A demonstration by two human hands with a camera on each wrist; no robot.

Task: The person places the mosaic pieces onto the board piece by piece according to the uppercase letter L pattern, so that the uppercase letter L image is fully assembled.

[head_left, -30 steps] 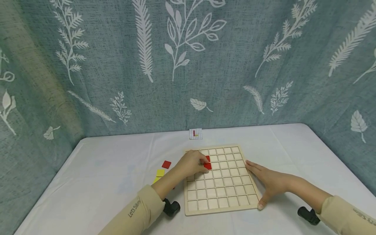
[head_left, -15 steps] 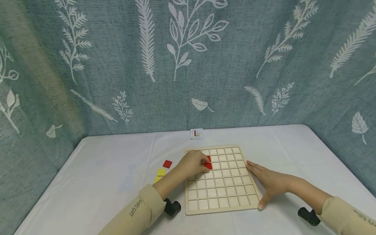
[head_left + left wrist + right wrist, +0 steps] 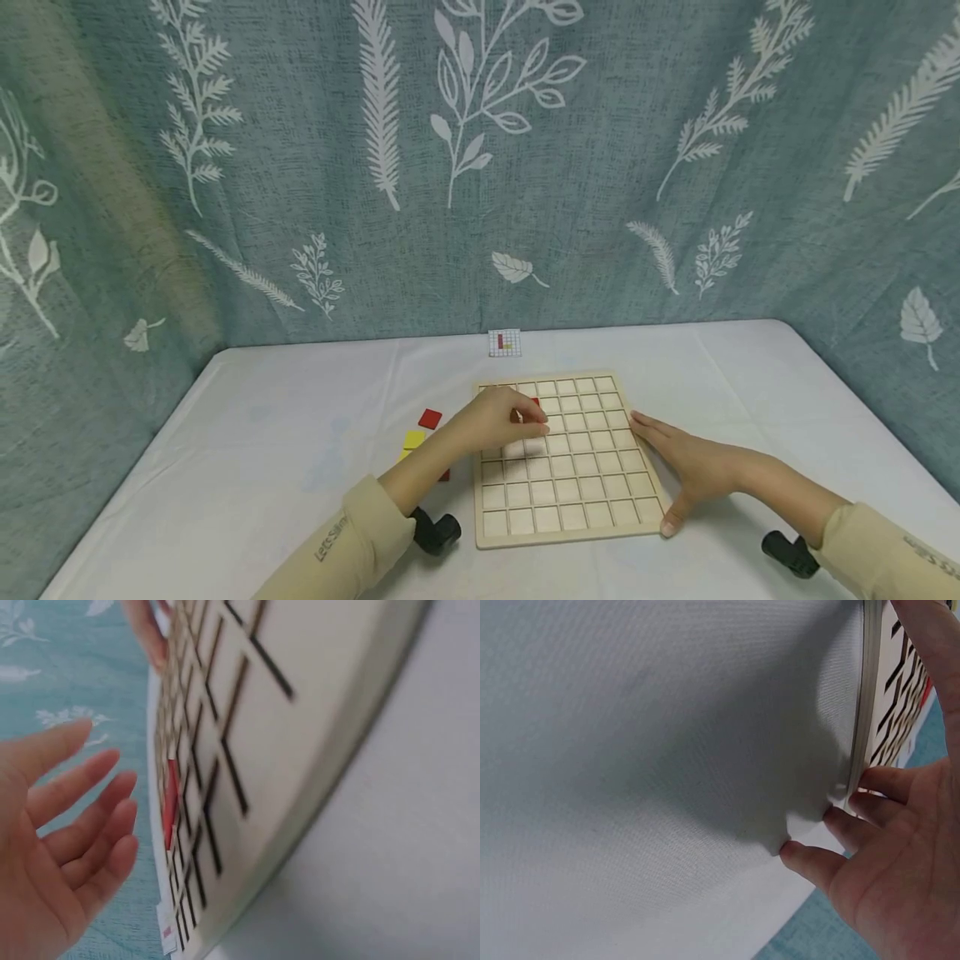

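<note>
A wooden grid board [image 3: 570,487] lies flat on the white cloth. My left hand [image 3: 501,421] hovers over its upper left part, thumb and fingers apart and nothing between them. Just past the fingertips a bit of red tile [image 3: 536,402] shows in the grid; the hand covers the rest. From the left wrist view, the red tiles [image 3: 172,796] sit within the board's cells, and the left hand [image 3: 71,817] is spread beside them. Along the board's right edge rests my right hand [image 3: 693,467], fingertips at the side and thumb near the front right corner.
Left of the board lie a loose red tile [image 3: 430,418], yellow tiles [image 3: 414,439] and another red tile [image 3: 445,476], partly behind the left forearm. A small printed grid card [image 3: 505,343] lies at the table's back edge, before a leaf-patterned curtain [image 3: 420,275].
My left hand has let go of the red tile in the grid and lifted slightly up and toward the right, its fingers parting. The right hand stays at the board's edge.
</note>
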